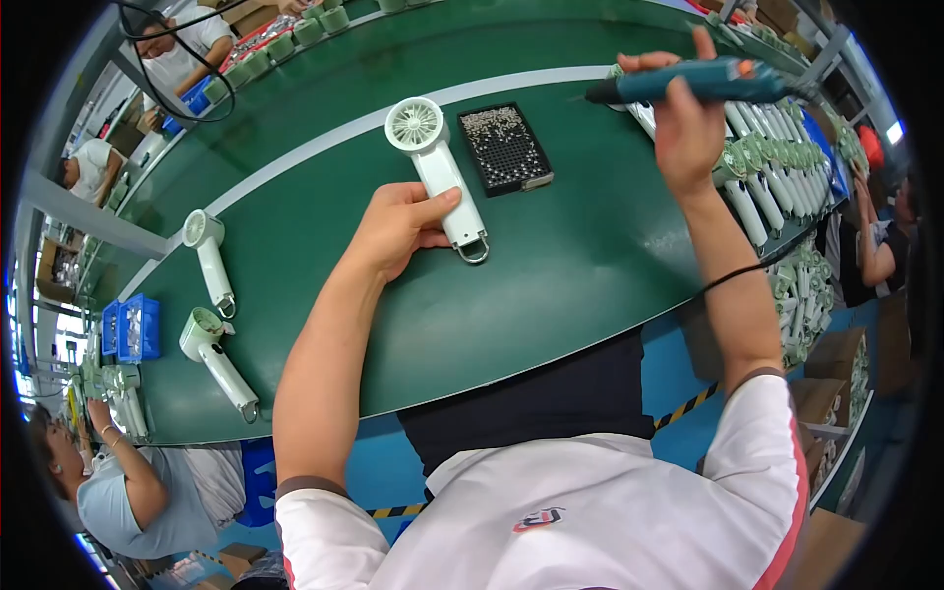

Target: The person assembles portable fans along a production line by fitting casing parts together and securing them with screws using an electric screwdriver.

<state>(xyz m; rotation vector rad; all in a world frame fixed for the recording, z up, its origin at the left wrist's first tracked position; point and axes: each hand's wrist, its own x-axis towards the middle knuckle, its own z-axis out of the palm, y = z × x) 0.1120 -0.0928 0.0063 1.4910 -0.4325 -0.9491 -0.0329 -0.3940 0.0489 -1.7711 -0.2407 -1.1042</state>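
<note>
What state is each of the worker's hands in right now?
Left hand: holding a white handheld fan by its handle.
Right hand: holding a teal electric screwdriver.

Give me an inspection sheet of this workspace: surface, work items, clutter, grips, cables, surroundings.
Surface: green worktop, white strip along it.
Work items: white handheld fan; teal electric screwdriver; black screw tray right of the fan.
Clutter: two other fans and blue bins at left; fan rows at right.
Grips: left grip on the fan's handle; right grip holds the screwdriver, apart from the fan.
Cables: black cable near the right forearm.
Surroundings: co-workers on both sides; blue floor.
</note>
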